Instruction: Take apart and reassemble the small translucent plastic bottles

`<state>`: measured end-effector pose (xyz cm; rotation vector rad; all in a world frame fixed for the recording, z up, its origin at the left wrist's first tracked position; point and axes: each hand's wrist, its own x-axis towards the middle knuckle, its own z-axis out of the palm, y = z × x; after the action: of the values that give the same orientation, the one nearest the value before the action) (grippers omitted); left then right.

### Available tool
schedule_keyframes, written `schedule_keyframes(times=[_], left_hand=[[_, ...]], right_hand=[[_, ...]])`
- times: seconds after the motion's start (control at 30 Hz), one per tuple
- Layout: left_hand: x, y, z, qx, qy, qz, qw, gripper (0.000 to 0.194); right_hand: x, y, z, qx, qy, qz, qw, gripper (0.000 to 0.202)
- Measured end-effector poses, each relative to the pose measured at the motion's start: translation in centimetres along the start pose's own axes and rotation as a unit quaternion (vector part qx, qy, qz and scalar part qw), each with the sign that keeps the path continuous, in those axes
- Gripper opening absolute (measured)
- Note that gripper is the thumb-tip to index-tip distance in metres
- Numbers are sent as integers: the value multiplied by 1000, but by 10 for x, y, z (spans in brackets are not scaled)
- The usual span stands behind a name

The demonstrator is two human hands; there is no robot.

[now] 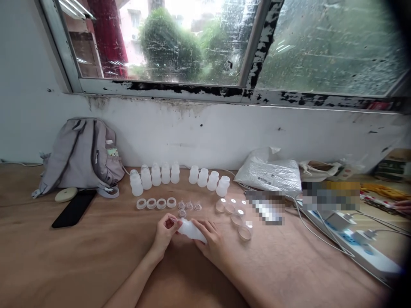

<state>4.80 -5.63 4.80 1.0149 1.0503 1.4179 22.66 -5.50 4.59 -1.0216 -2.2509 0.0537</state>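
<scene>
My right hand [210, 239] is wrapped round a translucent white bottle [192, 231], which lies tilted on its side above the table. At the bottle's left end my left hand [166, 231] pinches a small clear piece [173, 220], mostly hidden by the fingers. Just beyond my hands stand several clear nipples [189, 206] and a row of white rings [156, 203]. Several clear round caps [237, 220] lie to the right. Farther back are capped bottles [156, 174] on the left and open-necked bottles [212, 181] on the right.
A grey backpack [81, 154], black phone [74, 209] and round cream object [66, 194] sit at the left. Right of the bottles are a silvery plastic package [272, 173], a power strip [362, 244] with plugs and loose cables. A window [192, 42] is above.
</scene>
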Motion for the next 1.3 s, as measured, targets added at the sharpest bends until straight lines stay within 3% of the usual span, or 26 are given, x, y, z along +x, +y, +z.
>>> schedule_keyframes(times=[0.47,0.87,1.13,1.3], left_hand=[[-5,-7,8,20,51,10,998,29],[-6,-4,8,16,64,7,998,28],[-5,-9,4,49,38,10,998,24],[-5,-6,4,50,34,10,998,19]], right_hand=[[-2,-8,5,34,-5,55,998,52],[1,-12,-5,79,-12,78,994,52],[2,-1,-8,21,-33,15,999,55],[1,1,-5,26,-22,16,999,57]])
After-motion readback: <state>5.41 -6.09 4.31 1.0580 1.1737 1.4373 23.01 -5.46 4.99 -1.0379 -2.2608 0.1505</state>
